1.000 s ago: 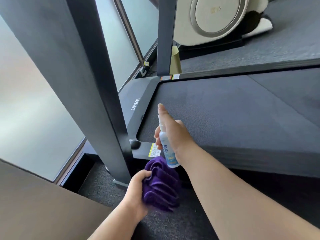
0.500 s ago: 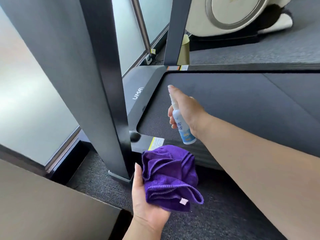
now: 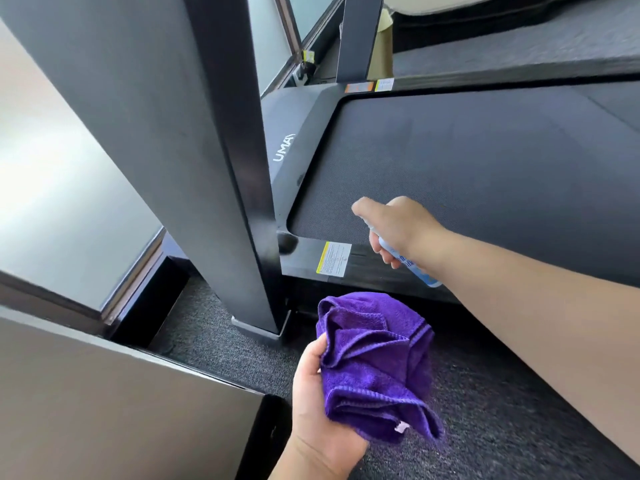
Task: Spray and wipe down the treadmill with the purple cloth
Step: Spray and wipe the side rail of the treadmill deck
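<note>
The black treadmill [image 3: 485, 174] lies across the upper right, its dark belt filling the middle and its near side rail carrying a yellow and white label. My right hand [image 3: 401, 226] grips a small spray bottle [image 3: 412, 266] with a blue and white label over the belt's near left corner, forefinger on top of the nozzle. Below it, over the carpet, my left hand [image 3: 318, 410] holds the bunched purple cloth [image 3: 374, 365] beside the treadmill's near rail, not touching the machine.
The treadmill's thick black upright [image 3: 194, 150] rises at the left, its foot on the dark carpet [image 3: 485, 410]. A second upright [image 3: 356, 36] stands behind. A frosted window [image 3: 52, 202] runs along the left, and a grey panel [image 3: 104, 410] fills the lower left corner.
My right hand with the bottle has come lower, to the belt's near left corner. My left hand has opened up under the cloth and drawn back from the upright's foot.
</note>
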